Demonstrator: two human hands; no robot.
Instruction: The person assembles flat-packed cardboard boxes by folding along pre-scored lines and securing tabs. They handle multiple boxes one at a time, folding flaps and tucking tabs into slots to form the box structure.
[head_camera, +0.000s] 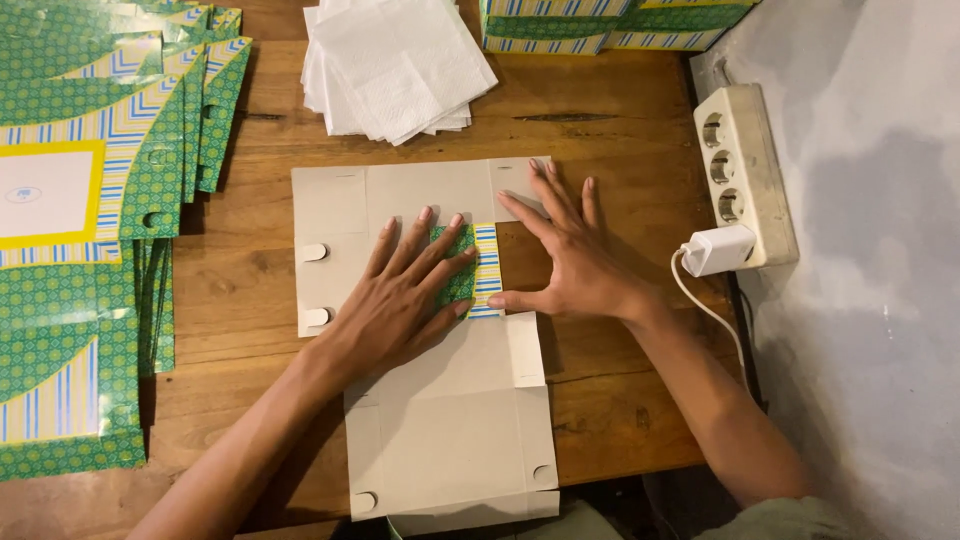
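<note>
A flat cardboard box blank (450, 420) lies grey side up on the wooden table (620, 140). One flap (487, 270) is folded over, showing its green pattern and blue and yellow stripes. My left hand (405, 295) lies flat with spread fingers on the green part of that flap. My right hand (565, 255) presses flat just right of it, fingers on the blank's upper right panel, thumb at the flap's lower edge. Neither hand grips anything.
Stacks of flat green patterned box blanks (90, 220) fill the table's left side. A pile of white paper napkins (395, 65) lies at the back. Folded boxes (600, 25) stand at the back right. A white power strip (745, 170) with a plugged charger (718, 250) sits at the right edge.
</note>
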